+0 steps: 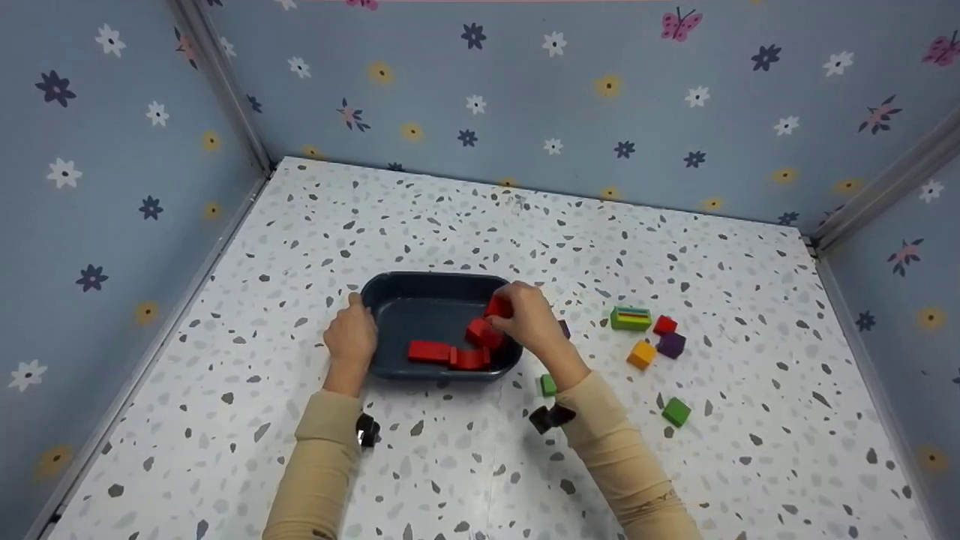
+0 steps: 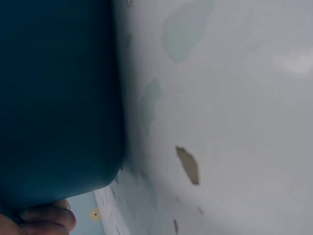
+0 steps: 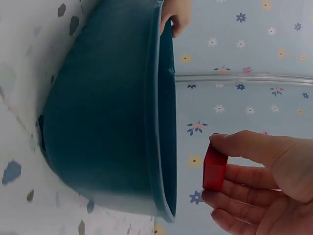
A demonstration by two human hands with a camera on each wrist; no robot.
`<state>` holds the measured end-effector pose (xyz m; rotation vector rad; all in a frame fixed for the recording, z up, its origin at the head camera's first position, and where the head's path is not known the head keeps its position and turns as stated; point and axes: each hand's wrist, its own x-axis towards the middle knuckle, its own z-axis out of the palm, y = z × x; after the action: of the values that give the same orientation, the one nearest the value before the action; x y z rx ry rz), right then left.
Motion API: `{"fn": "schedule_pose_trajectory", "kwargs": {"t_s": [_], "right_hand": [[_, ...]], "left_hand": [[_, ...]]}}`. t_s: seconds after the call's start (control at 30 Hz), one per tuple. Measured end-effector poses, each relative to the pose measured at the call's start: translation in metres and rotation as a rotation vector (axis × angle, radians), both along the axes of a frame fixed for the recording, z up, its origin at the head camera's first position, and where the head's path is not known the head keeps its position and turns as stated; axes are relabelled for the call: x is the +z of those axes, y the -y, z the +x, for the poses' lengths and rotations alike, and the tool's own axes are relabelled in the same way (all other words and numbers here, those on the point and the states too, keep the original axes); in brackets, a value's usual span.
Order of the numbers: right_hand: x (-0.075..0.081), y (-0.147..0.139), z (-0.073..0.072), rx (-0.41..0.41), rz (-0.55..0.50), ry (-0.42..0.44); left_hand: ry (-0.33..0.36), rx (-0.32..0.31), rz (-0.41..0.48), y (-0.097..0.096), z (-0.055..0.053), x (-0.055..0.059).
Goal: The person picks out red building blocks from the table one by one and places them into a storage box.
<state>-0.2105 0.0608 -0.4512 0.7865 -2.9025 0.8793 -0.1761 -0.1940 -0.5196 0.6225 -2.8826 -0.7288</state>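
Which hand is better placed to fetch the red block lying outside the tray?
Probably the right hand: it is nearer the loose red block, though it should release the held block first. The left hand, farther away, grips the tray.

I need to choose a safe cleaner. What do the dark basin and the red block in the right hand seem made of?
The basin looks like moulded plastic, smooth with a low sheen; its rounded corners and thin lip suggest it. The red block could be painted wood or plastic: flat, evenly coloured faces, with no visible grain to settle it.
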Motion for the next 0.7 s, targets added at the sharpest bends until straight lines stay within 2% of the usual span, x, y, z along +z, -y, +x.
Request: {"fn": "schedule_pose_trajectory", "kwargs": {"t_s": [0.13,0.4,0.7], "right_hand": [[-0.005,0.008,-0.001,0.01,-0.005,0.022],[-0.018,0.023,-0.002,0.04,0.001,-0.023],[-0.032,0.042,-0.004,0.06,0.041,-0.017]], "left_hand": [[0.003,0.0,0.0,-0.001,0.0,-0.001],[-0.024,-0.004,-0.027,-0.001,0.001,-0.001],[-0.015,-0.003,-0.013,0.0,0.0,-0.002]]}}
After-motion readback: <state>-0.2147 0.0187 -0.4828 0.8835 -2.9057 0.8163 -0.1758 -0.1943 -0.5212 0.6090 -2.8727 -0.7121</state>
